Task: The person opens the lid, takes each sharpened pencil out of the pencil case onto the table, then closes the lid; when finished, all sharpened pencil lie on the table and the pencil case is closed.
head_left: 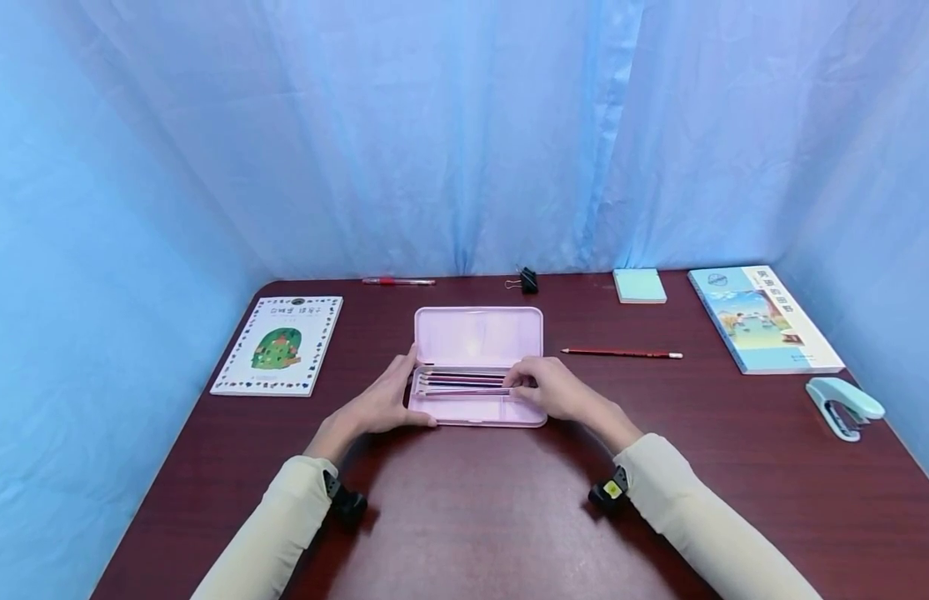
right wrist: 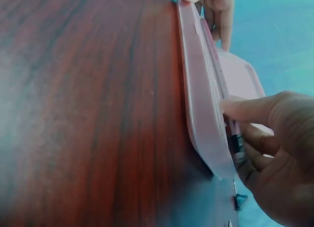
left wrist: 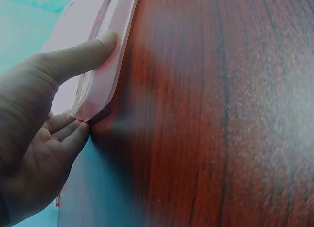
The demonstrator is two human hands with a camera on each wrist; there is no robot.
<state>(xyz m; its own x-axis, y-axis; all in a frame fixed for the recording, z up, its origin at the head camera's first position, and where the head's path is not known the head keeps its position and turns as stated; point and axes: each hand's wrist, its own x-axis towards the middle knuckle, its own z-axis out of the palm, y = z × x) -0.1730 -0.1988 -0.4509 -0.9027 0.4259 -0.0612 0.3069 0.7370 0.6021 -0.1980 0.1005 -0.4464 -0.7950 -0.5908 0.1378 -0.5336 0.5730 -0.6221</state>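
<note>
An open pink pencil case (head_left: 464, 410) lies on the table with its lid (head_left: 479, 333) raised toward the back. Several pencils (head_left: 464, 380) lie lengthwise inside it. My left hand (head_left: 384, 398) grips the case's left end, thumb on the front wall and fingers by the end and hinge side. At the right end, my right hand (head_left: 550, 385) reaches in and pinches a pencil (head_left: 464, 392) between thumb and fingers. In the right wrist view the thumb of this hand (right wrist: 279, 148) lies over the case's rim; the fingertips are partly hidden.
Right of the case lies a red pencil (head_left: 621, 353). Along the back are a red pen (head_left: 399, 282), a black binder clip (head_left: 527, 281) and a sticky-note pad (head_left: 640, 286). A booklet (head_left: 278, 346) lies left; a book (head_left: 766, 320) and stapler (head_left: 843, 407) lie right.
</note>
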